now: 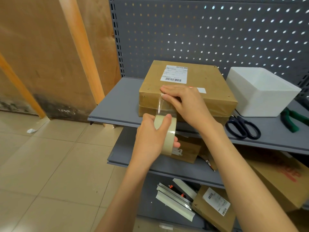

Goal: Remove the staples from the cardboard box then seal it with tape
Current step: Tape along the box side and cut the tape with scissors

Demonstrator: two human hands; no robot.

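Bare grey metal shelf (117, 104) lies left of the brown cardboard box (209, 91). At right, a white foam tub (260, 92) crowds the box, with black-handled scissors (242, 126) and green-handled pliers (291, 118) across the shelf front.

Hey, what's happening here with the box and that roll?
A person is taping up a cardboard box that sits on a grey shelf. The left hand grips a roll of clear tape just below the shelf edge, with a strip pulled up to the box. The right hand presses the strip's end down on the box's top near its front edge. Scissors, green-handled pliers and a white foam box lie beside it.
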